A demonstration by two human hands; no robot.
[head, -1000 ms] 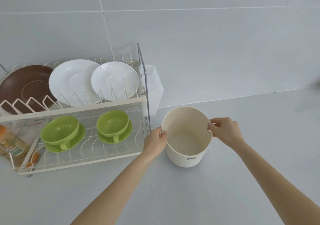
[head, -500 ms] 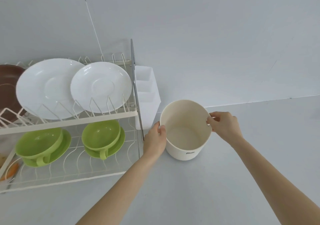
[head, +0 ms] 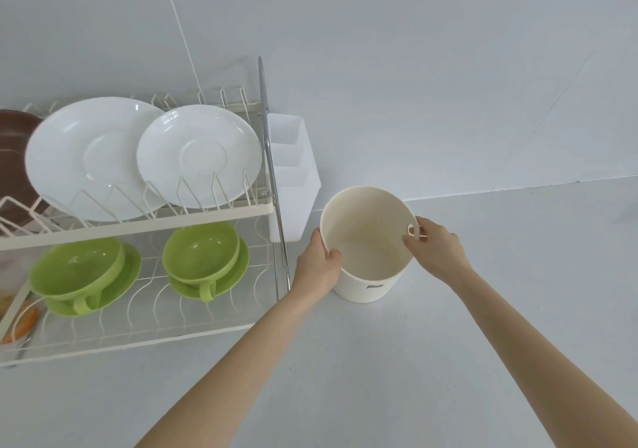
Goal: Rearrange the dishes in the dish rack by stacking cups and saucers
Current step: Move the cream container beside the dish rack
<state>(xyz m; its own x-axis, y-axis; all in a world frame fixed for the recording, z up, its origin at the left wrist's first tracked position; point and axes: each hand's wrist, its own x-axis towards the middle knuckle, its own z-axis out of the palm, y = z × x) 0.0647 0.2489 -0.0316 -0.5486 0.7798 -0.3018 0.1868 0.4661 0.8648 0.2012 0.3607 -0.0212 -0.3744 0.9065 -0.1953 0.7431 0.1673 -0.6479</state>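
A cream round container (head: 366, 276) stands empty on the counter, right of the two-tier dish rack (head: 148, 225). My left hand (head: 316, 268) grips its left rim and my right hand (head: 436, 252) grips its right rim. On the rack's lower tier sit two green cups on green saucers, one at the left (head: 77, 269) and one at the right (head: 202, 254). Upright in the upper tier stand a large white saucer (head: 86, 157), a smaller white saucer (head: 198, 155) and a brown plate (head: 13, 161), cut off by the left edge.
A white cutlery holder (head: 293, 185) hangs on the rack's right end, just behind the container. Something orange (head: 24, 320) lies at the rack's lower left. The grey counter (head: 483, 309) meets a tiled wall behind.
The view has shifted right and closer, so the rack sits further left in frame. The container has moved slightly toward the rack; both hands keep their hold on its rim.
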